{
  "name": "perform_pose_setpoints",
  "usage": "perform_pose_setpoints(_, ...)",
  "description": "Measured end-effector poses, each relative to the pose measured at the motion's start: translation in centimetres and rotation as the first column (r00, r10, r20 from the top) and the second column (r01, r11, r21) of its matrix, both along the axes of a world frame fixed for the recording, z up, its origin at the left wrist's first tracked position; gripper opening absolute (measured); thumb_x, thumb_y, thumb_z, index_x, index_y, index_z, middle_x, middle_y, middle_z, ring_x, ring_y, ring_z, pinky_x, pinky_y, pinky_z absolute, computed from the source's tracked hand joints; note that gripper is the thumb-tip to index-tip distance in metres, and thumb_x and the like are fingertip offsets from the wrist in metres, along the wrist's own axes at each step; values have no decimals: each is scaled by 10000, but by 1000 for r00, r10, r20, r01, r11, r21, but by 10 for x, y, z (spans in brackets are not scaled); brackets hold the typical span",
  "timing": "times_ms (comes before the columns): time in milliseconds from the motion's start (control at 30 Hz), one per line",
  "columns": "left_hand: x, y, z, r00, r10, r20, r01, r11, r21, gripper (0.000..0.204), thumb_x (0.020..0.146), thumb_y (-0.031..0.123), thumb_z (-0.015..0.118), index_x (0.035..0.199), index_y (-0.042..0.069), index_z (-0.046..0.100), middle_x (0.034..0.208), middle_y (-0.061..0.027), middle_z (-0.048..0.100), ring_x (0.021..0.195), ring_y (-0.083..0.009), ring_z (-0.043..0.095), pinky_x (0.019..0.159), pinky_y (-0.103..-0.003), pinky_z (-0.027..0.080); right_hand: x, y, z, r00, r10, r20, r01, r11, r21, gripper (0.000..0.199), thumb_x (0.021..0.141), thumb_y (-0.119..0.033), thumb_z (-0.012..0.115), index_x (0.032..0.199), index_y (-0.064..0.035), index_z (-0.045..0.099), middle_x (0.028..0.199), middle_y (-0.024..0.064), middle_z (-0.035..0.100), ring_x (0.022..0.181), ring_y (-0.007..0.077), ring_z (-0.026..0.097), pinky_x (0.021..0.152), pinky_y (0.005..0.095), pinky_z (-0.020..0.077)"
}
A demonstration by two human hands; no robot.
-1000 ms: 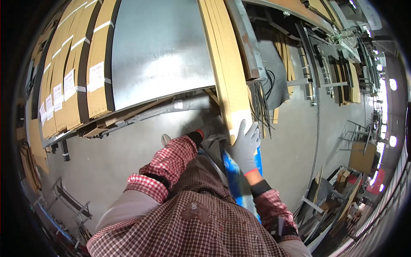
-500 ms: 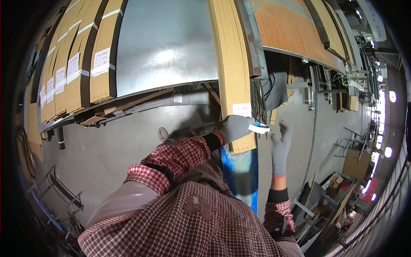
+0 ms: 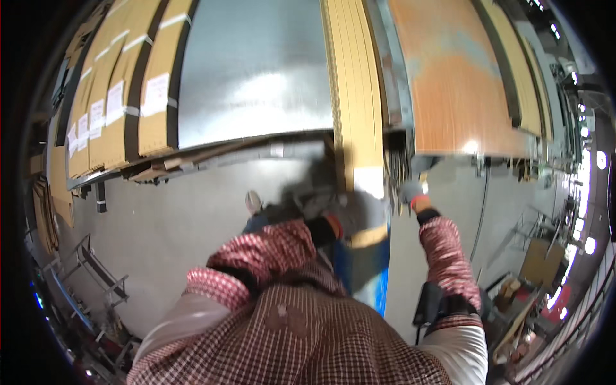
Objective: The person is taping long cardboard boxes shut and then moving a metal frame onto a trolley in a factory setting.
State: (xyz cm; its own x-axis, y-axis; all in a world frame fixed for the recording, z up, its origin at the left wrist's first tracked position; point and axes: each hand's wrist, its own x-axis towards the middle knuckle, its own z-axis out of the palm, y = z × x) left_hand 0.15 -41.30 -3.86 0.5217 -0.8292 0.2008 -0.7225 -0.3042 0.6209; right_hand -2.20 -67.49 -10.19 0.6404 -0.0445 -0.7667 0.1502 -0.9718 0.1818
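Observation:
A long, narrow stack of flat brown cardboard (image 3: 357, 96) runs toward me, with a white label (image 3: 369, 179) near its close end. My left hand (image 3: 360, 213), in a grey glove, lies over that end just below the label; motion smears its fingers, so I cannot tell whether they grip anything. To the right of the stack, my right hand (image 3: 410, 191), also gloved in grey, is beside a bunch of thin dark cords (image 3: 399, 168) hanging at the stack's side. Its fingers are blurred, and any hold on the cords is unclear. Under the stack's end is a blue, worn support (image 3: 362, 269).
A shiny metal tabletop (image 3: 256, 70) spans the far left, bearing several strapped cardboard bundles (image 3: 154, 96). An orange-brown worn surface (image 3: 452, 83) lies far right, with more cardboard strips (image 3: 513, 70). A metal frame (image 3: 96, 269) stands on the floor at left; a cluttered cart (image 3: 507, 295) is at right.
My right hand has moved forward and inward to the hanging cords. My left hand has shifted slightly back over the stack; the white-and-blue item it held no longer shows. The view has shifted.

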Motion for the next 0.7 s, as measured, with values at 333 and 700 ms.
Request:
perform_pose_setpoints(333,16,64,-8,787,291,-543,-271,955,119,790,880,421,568,1382,-83,224,844,-256,638,769,-376,655,767,-435,520,27,94,171,875,-336,-348,449,830,329,244,830,-129,511,994,-26,658,918,241,656,817,365,649,701,407,508)
perform_pose_setpoints(700,2,111,114,-145,-270,-952,-454,873,-179,641,820,17,656,1399,14,381,875,-45,625,796,-92,608,596,-230,494,15,182,266,838,-321,-442,543,398,739,417,856,-102,602,1273,-119,588,984,181,659,796,315,623,705,332,508)
